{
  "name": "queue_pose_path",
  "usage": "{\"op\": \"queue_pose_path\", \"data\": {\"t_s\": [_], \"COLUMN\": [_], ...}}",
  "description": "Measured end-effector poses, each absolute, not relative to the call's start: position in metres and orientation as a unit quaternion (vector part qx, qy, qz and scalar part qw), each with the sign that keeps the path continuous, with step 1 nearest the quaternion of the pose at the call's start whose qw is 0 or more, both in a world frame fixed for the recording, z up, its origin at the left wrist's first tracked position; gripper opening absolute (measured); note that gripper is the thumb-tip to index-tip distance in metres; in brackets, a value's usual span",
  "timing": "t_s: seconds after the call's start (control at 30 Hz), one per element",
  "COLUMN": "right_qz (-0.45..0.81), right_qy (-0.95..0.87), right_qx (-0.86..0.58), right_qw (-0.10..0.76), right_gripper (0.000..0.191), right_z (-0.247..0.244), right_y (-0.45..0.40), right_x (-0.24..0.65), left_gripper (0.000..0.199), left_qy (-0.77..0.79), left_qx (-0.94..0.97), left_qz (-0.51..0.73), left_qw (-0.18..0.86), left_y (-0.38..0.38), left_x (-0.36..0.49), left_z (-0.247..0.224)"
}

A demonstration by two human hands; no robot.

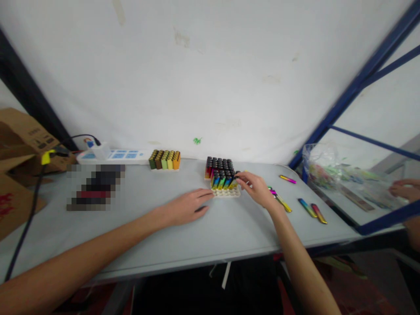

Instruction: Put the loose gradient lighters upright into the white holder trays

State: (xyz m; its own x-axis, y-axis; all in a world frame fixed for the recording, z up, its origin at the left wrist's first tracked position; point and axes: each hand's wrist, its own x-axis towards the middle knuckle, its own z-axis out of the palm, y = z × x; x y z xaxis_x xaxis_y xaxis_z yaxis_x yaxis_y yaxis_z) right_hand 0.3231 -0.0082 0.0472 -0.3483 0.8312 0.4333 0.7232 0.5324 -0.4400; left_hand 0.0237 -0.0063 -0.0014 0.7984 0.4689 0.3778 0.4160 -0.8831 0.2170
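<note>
A white tray with holes (226, 193) lies mid-table, with rows of rainbow-coloured lighters (220, 180) standing upright in its far part. The fingertips of my left hand (188, 205) touch the tray's left edge, fingers stretched out and holding nothing. My right hand (257, 187) is at the tray's right side, thumb and fingers pinched on the dark top of a lighter (233, 183); its lower end is at the tray. Behind stands another group of black-topped lighters (208, 168). Loose lighters (282, 203) lie right of my right hand, partly covered by it.
More lighters (307, 208) and a pink-yellow one (288, 179) lie at the right. A block of green-to-orange lighters (164, 160) stands by the wall. Further left are a power strip (127, 156) and cardboard boxes (36, 135). Blue frame bars (341, 98) border the right, with another person's hand (405, 189) beyond.
</note>
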Motion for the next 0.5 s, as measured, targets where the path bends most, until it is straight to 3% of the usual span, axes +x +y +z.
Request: {"op": "queue_pose_path", "data": {"t_s": [0.33,0.5], "right_qz": [0.109,0.086], "right_qy": [-0.813,-0.795], "right_qx": [-0.481,-0.517], "right_qw": [0.309,0.305], "right_gripper": [0.036,0.029], "right_z": [0.058,0.075], "right_y": [-0.015,-0.023], "right_x": [0.325,0.354], "left_gripper": [0.040,0.040], "left_qy": [0.231,0.229], "left_qx": [0.946,0.946], "left_qz": [0.218,0.220], "left_qw": [0.063,0.066], "left_y": [-0.006,-0.006], "left_x": [0.023,0.023], "left_z": [-0.002,-0.002]}}
